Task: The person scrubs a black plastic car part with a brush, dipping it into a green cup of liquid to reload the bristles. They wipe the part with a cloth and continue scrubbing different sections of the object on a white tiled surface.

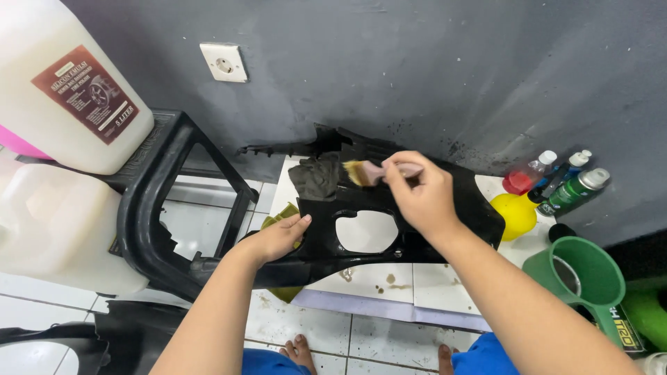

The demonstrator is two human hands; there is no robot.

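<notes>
A glossy black plastic panel [361, 201] with an oval cut-out lies tilted on the white tiled floor against the grey wall. My left hand [276, 237] rests on the panel's lower left edge and steadies it, fingers spread. My right hand [419, 192] is closed on a small paintbrush [368, 171] with a pinkish handle. The brush's tan bristles touch the panel's upper middle. A dark crumpled cloth [316, 178] lies on the panel just left of the bristles. An olive-green cloth [281, 217] shows under the panel beside my left hand.
A black plastic stool [163, 201] stands at the left and carries a large white jerrycan [69, 90]. At the right stand a yellow bottle [515, 212], spray bottles [573, 187], and a green bucket [583, 271]. A wall socket [223, 63] sits above. My bare feet [299, 351] are below.
</notes>
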